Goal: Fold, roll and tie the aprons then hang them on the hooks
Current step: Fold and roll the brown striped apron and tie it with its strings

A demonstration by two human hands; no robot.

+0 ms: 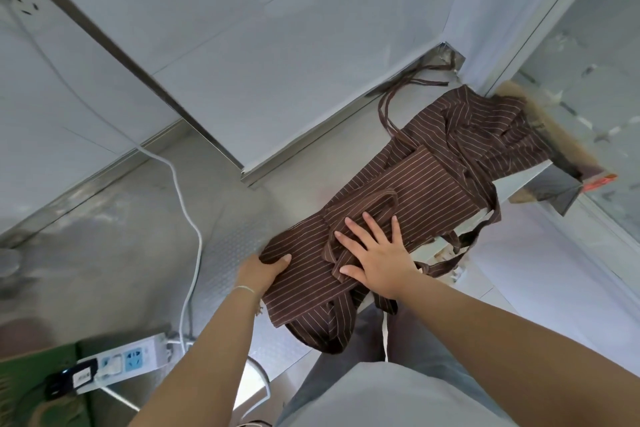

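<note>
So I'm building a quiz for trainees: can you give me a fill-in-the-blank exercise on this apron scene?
1. The brown apron with thin pale stripes lies on a ____ metal counter.
2. The right hand presses ____ on the apron, fingers spread.
3. The left hand grips the apron's ____.
4. The white power strip has ____ sockets.

Missing words: grey; flat; edge; blue

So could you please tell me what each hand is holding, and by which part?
The left hand grips the brown pinstriped fabric apron by its near-left edge; the right hand presses flat on it, holding nothing.
</note>
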